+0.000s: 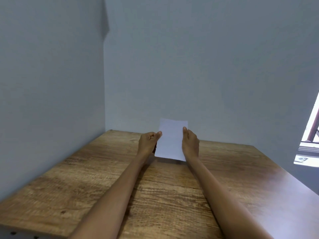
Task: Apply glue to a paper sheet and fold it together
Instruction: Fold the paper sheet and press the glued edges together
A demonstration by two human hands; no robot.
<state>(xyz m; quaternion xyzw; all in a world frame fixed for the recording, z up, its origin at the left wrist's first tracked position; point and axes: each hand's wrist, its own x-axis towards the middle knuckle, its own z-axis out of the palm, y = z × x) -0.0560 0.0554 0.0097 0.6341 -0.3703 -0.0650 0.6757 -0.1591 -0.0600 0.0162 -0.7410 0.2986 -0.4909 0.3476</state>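
The paper sheet (170, 140) is held upright between both hands, above the far part of the wooden surface (103, 178). The left hand (148, 142) pinches the left edge between thumb and fingers; the right hand (190, 144) pinches the right edge likewise. The sheet is white, rectangular, thin and matte; expect it to be light, limp and easily creased. Grip at opposite edges to keep it flat. The surface shows a coarse brown grain. No glue container is visible.
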